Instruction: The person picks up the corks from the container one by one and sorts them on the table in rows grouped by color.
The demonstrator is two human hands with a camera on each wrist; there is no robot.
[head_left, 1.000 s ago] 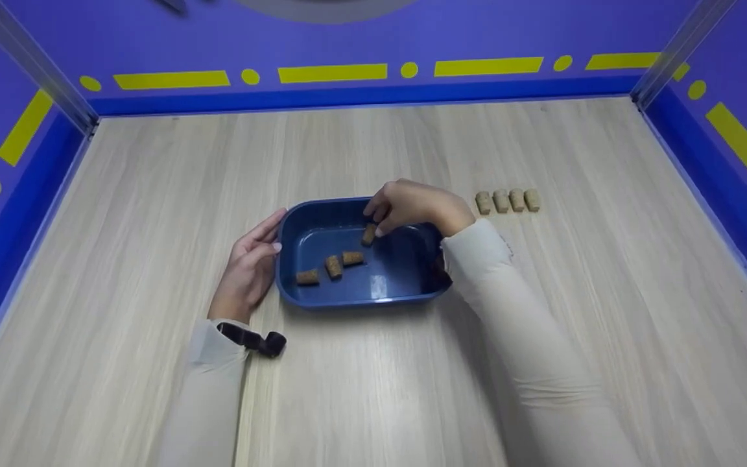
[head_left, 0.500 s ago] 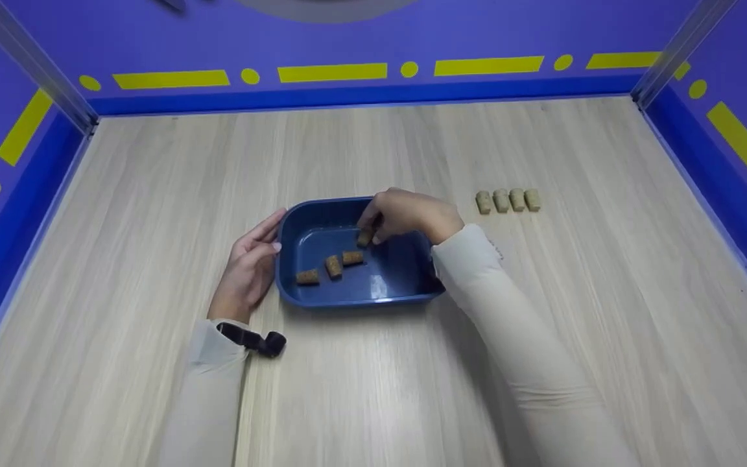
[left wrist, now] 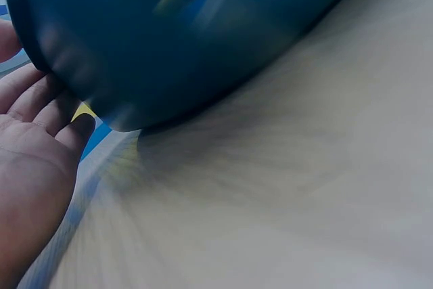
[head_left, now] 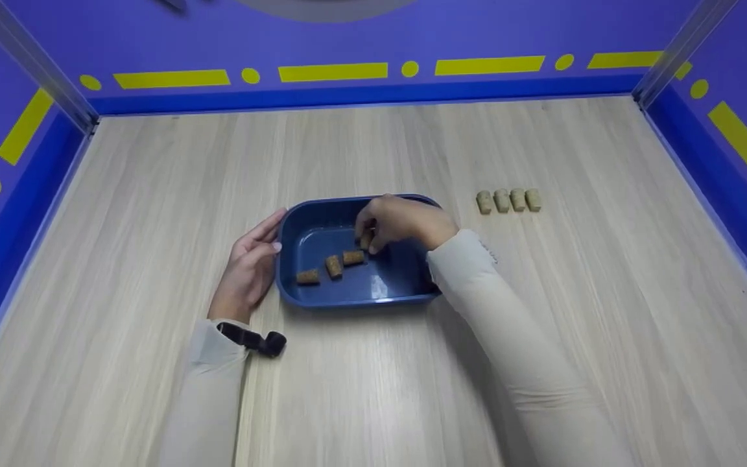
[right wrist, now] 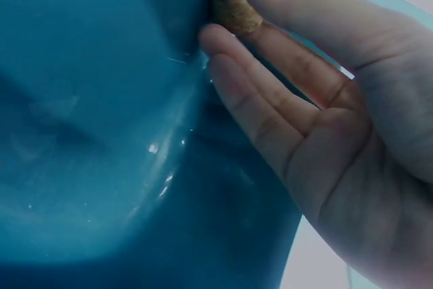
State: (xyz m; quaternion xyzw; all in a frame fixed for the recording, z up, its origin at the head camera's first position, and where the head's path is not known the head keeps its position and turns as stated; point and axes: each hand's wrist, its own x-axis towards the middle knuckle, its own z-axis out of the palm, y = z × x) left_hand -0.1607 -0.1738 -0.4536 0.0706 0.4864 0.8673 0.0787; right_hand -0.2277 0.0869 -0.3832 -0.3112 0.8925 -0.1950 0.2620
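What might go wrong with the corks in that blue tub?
The small brown cylindrical cork pinched by the person's right hand might slip free. That hand could also nudge the nearest loose brown cork lying in the dark-blue, rounded rectangular tub. And if the left hand, touching the tub's side, pushed, the tub might slide.

Left forearm (head_left: 201, 402): sleeved; enters the head view at 7 o'clock, directed between 12 and 1.
Left wrist (head_left: 229, 308): nearly in line with the forearm.
Left hand (head_left: 245, 266): between 8 and 9 o'clock; fingers (head_left: 263, 229) extended toward 1, thumb (head_left: 260, 251) set apart.
Right forearm (head_left: 516, 350): sleeved; enters between 4 and 5, directed toward 11.
Right wrist (head_left: 441, 230): bent, turning the hand toward 9–10.
Right hand (head_left: 401, 220): near the dial's centre, thumb and fingertips pinching; lower fingers (right wrist: 237, 82) side by side.
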